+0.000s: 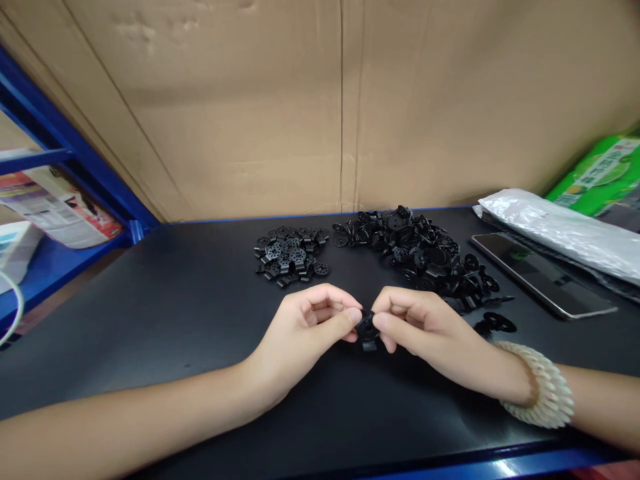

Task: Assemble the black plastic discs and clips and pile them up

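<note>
Between my two hands is a small black plastic clip [369,328], held just above the dark tabletop. The thumb and fingers of my left hand [315,323] pinch its left side. On the right side, my right hand [420,323] grips it the same way, and a pale coiled band circles that wrist. Fingertips cover much of the clip, so its full shape is hidden. Behind my left hand lies a pile of black perforated round clips [287,255]. Beyond my right hand spreads a larger, looser heap of black disc-shaped plastic parts [420,253].
A phone [543,273] lies at the right, beside a silvery plastic bag [560,227] and a green package [600,173]. Cardboard [260,107] stands along the table's back edge. On the left is a blue metal shelf [100,180] holding a printed packet [65,210].
</note>
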{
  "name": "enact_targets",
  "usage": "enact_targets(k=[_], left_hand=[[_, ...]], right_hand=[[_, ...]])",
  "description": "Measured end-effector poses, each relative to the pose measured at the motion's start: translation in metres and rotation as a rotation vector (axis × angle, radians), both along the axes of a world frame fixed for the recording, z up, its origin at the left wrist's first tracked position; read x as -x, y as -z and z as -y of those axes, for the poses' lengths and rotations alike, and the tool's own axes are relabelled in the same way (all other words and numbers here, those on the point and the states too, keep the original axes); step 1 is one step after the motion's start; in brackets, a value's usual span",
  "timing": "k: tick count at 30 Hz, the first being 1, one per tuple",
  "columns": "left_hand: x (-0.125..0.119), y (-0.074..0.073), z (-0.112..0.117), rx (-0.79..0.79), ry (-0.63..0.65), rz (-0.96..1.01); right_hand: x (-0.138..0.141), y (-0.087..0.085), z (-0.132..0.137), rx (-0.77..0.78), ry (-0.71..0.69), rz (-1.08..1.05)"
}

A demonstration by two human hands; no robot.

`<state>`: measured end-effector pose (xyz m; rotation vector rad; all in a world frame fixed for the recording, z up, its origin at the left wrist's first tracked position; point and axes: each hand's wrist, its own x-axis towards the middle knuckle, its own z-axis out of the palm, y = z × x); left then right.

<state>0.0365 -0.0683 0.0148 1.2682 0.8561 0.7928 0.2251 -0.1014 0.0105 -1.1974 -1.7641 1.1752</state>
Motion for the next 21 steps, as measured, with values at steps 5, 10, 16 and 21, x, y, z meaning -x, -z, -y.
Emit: enact_targets(k=[5,10,16,21], left_hand=[[-0.0019,0.0013,0.0017,0.011,0.05,0.011],[-0.0026,0.0006,0.0045,-0.015,0.001,-0.03],[-0.0023,-0.0001,0.0054,0.015,-0.021,0.0],[-0.0013,0.0006,0.0042,0.047,-0.004,0.046]], right_hand=[[-0.0013,-0.0003,0.0009,-0.069,0.041,0.036],[-0.0007,0.0013,0.0023,-0.07,0.041,0.05],[-0.0005,0.0017,0.0046,-0.08,0.043,0.052],[0.0009,0.0019,0.0064,-0.047,0.037,0.012]])
